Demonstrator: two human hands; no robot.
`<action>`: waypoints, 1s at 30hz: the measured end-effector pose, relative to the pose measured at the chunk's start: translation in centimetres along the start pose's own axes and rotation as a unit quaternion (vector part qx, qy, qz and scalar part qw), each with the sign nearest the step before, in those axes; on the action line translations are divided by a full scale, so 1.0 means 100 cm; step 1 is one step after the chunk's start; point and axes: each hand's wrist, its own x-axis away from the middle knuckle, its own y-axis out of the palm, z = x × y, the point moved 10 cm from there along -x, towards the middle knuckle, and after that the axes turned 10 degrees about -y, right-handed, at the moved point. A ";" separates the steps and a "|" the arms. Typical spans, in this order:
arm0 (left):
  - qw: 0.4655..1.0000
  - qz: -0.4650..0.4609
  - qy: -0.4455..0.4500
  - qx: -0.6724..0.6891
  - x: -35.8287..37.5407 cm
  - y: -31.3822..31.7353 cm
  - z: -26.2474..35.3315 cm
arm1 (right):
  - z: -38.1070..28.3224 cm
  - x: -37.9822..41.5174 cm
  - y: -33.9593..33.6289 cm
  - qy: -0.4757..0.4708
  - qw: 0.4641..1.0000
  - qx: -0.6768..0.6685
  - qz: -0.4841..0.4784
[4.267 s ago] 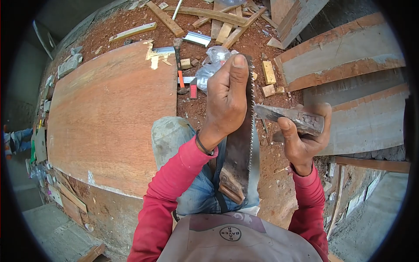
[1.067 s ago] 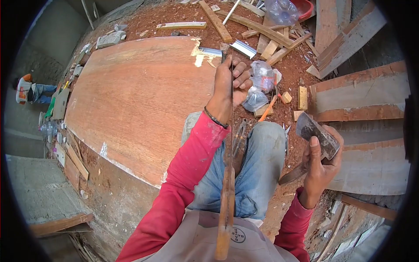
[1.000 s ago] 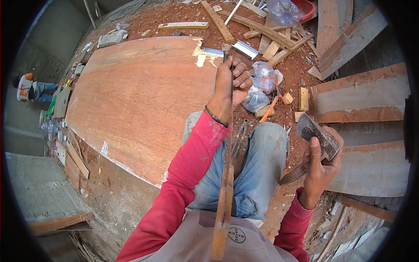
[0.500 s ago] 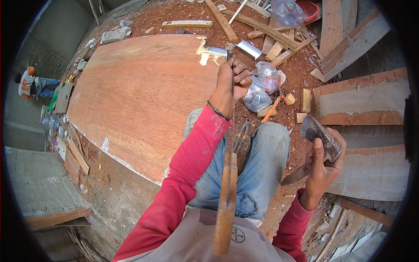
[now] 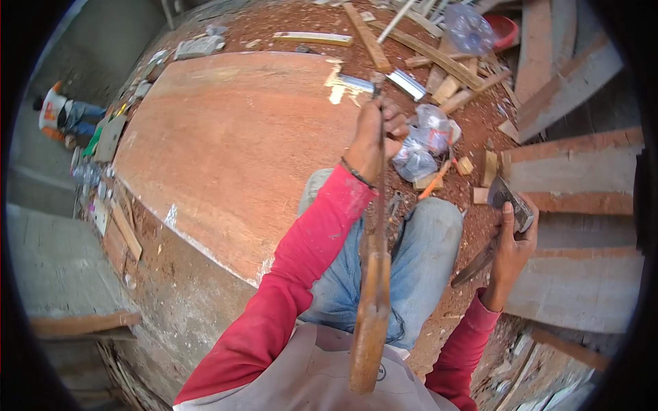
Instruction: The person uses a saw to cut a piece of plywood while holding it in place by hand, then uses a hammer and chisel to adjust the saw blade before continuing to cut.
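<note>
My left hand (image 5: 373, 133) is closed round the upper part of a long thin tool with a wooden handle (image 5: 370, 322), which points down toward my lap, its thin edge facing me. On the right, my right hand (image 5: 514, 240) grips a dark metal blade tool (image 5: 510, 202) by its head; a curved dark end hangs below the fingers. The two tools are apart. Beside my left arm lies a large reddish plywood sheet (image 5: 226, 151), pale and chipped at its top right corner. My knees (image 5: 432, 233) are bent below the hands.
Clear plastic bags (image 5: 421, 140) and an orange-handled tool (image 5: 435, 179) lie on the red soil past my knees. Wood offcuts (image 5: 439, 55), a red bowl (image 5: 504, 31) and a plastic bottle (image 5: 469, 29) are at top right. Another person (image 5: 65, 116) is at far left.
The view has shifted, so most of the scene sits farther right. My right hand has turned the blade tool, which now shows more edge-on. Both hands keep their hold.
</note>
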 end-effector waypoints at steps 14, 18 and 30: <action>0.888 0.233 0.305 -0.254 0.011 -0.010 0.062 | 0.226 -0.071 0.008 0.038 0.986 -0.031 -0.159; 0.853 0.249 0.372 -0.270 0.031 -0.007 0.097 | 0.016 -0.023 0.006 -0.177 0.979 -0.015 -0.098; 0.804 0.367 0.363 -0.295 0.082 -0.018 0.174 | -0.063 0.080 0.157 -0.446 0.812 0.259 -0.272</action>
